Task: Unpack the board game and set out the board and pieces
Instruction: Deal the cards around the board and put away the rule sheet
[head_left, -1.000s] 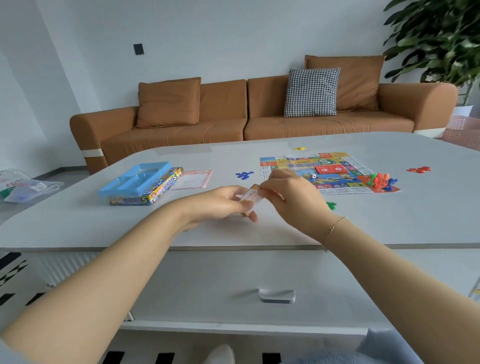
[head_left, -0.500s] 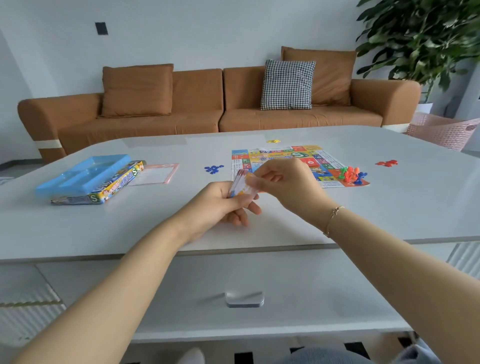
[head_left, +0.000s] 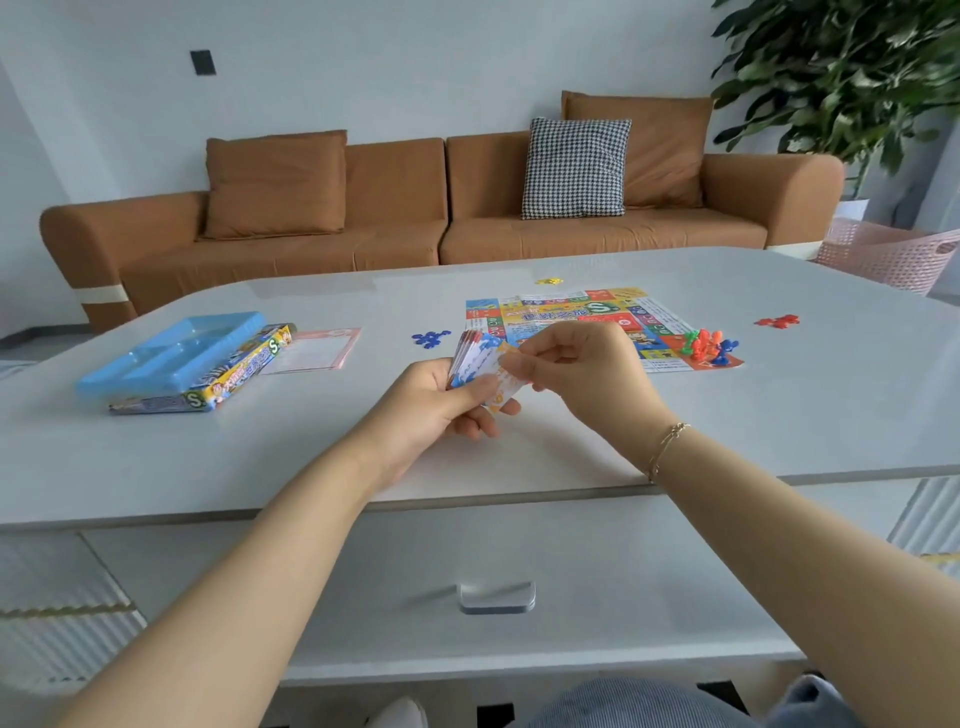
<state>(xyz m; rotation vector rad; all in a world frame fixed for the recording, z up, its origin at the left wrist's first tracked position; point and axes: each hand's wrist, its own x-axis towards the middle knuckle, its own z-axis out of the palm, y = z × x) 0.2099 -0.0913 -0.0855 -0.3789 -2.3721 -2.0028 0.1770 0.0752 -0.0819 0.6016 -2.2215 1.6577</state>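
Note:
My left hand (head_left: 441, 402) grips a small stack of game cards (head_left: 475, 358) above the near part of the white table (head_left: 156, 457). My right hand (head_left: 582, 376) pinches the front orange card (head_left: 503, 387) of that stack. Behind my hands the colourful game board (head_left: 587, 312) lies flat, with a cluster of red, green and blue pawns (head_left: 707, 347) on its near right corner. The game box (head_left: 218, 384) with a blue plastic tray (head_left: 171, 351) on top sits at the left.
A pink-edged sheet (head_left: 317, 349) lies beside the box. Blue chips (head_left: 430, 338), yellow chips (head_left: 548, 281) and red chips (head_left: 776, 321) lie in small piles around the board. A brown sofa (head_left: 395, 208), a pink basket (head_left: 888, 254) and a plant (head_left: 841, 73) stand beyond the table.
Both hands have lifted the cards and turned them more upright; my right hand now pinches the front card and draws it off the stack. The camera view has swung right.

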